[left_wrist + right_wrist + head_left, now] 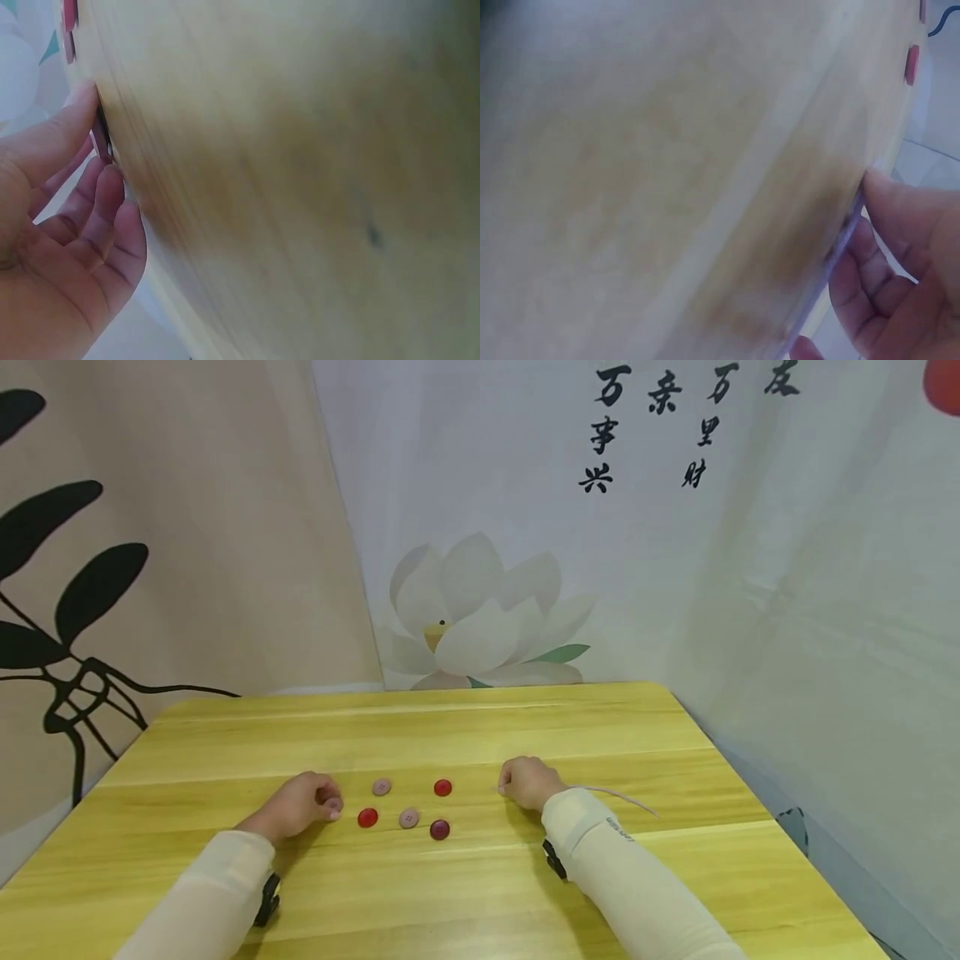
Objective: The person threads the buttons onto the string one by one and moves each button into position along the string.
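Observation:
My left hand (298, 806) is low over the table at the left, a mauve button (332, 805) between its thumb and fingertips. Only the thin edge of that button (100, 142) shows in the left wrist view. To its right lie two pinkish buttons (408, 818), two bright red buttons (367, 817) and a dark red button (439, 830). Farther right, my right hand (531, 782) pinches a thin pale purple cord (618, 795). The cord (810, 304) runs back under the palm in the right wrist view. Its pinched end is hidden by the fingers.
A yellow wood-grain table (480, 902) carries everything. Behind it hangs a pale cloth (637, 568) printed with a lotus and dark characters. Dark printed leaves (101, 593) show at the left. The table's right edge slopes down past the right sleeve (637, 877).

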Tool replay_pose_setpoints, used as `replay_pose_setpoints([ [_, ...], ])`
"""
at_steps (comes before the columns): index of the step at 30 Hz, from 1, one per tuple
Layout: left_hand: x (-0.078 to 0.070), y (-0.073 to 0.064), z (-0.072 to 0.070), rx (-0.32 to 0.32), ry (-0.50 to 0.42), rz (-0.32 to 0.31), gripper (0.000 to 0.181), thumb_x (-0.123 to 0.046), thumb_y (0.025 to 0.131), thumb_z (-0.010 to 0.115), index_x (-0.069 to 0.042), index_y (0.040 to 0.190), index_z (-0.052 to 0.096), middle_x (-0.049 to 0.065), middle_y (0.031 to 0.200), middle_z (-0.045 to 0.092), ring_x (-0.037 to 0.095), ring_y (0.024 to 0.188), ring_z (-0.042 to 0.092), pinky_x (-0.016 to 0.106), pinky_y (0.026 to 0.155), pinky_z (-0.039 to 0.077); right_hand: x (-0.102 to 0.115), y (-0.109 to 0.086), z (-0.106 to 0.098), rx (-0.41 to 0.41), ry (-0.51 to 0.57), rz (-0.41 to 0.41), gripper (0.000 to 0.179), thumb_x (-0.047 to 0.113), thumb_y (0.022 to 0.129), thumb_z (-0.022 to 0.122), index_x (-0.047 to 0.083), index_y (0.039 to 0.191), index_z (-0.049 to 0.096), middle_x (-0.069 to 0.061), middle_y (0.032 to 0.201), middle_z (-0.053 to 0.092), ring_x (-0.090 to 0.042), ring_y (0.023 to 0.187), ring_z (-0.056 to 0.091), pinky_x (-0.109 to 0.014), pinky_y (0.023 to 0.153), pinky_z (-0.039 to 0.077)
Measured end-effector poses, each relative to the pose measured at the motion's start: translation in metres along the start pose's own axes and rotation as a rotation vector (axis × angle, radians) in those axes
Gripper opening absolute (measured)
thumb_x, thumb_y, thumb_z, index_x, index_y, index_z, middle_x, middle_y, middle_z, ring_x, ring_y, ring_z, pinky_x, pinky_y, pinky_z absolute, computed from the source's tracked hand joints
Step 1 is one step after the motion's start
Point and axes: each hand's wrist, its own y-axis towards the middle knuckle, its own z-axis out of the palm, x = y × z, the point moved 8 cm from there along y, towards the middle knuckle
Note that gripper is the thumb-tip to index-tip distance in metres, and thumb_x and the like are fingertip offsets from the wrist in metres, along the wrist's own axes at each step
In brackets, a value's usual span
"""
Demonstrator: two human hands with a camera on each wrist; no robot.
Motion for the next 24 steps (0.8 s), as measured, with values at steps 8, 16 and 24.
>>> replay_pose_setpoints([
  [8,-0.0009,-0.0018,0.0002,-0.010,-0.013,-0.025,0.010,0.000,0.084,0.071,0.000,0.089,0.062,0.003,0.084,0.059,0.019,0.079,0.051,0.035,0.072,0.046,-0.0007,0.0003,0.0008,-0.005,-0.015,-0.007,0.018,0.018,0.094,0.063,0.020,0.076,0.064,0.006,0.083,0.062,-0.015,0.078,0.053,-0.046,0.080,0.048],
  [16,0.0007,-0.0041,-0.0038,-0.043,-0.014,-0.010,0.010,-0.003,0.087,0.069,0.002,0.094,0.064,0.005,0.090,0.061,0.020,0.084,0.055,0.038,0.075,0.048,0.0006,-0.0002,-0.0021,-0.035,0.021,-0.048,0.017,0.014,0.096,0.059,0.016,0.079,0.063,0.004,0.082,0.062,-0.014,0.075,0.053,-0.038,0.074,0.048],
  [24,0.0040,-0.0039,-0.0095,-0.071,-0.008,-0.016,0.011,-0.007,0.089,0.068,0.000,0.097,0.065,0.008,0.093,0.061,0.024,0.088,0.057,0.038,0.073,0.049,-0.0044,-0.0035,-0.0083,-0.077,0.112,-0.063,0.013,0.010,0.097,0.058,0.013,0.084,0.061,0.001,0.087,0.063,-0.015,0.077,0.053,-0.036,0.077,0.048],
])
